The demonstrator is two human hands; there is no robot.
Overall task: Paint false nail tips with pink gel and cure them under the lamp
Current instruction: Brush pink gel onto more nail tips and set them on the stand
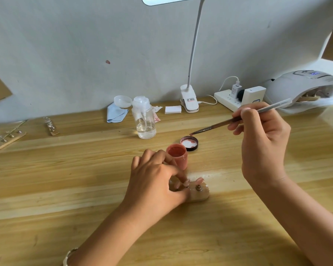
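Pinches with the left hand a peg on the wooden holder at the near middle of the table, fingers curled, pink nail tips standing on it. Grips in the right hand a brush, fingers curled round its handle, bristles held above the upturned lid. Has the open pink gel jar upright just behind the left hand, and the curing lamp far right by the wall.

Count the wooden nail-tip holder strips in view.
4 wooden holder strips: one under the left hand, two at the light wooden table's far left, one partly hidden inside the white curing lamp. More may hide there.
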